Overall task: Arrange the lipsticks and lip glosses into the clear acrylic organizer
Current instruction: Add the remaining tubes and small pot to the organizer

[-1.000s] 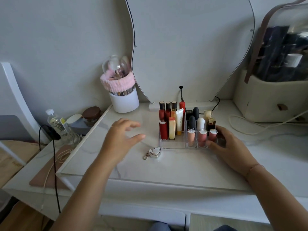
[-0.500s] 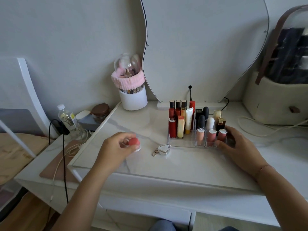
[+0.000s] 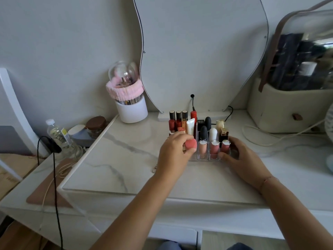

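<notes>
- My left hand pinches a pink lip gloss tight.
- My right hand grips the clear organizer, just beside my left hand.

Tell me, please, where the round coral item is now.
In the head view, the left hand holds the round coral item at the front left of the clear acrylic organizer, beside the leftmost pink lip gloss.

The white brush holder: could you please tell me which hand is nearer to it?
Left. The left hand, pinching a coral-capped item, is at the organizer's front left, toward the brush holder; the right hand holds the organizer's right end.
</notes>
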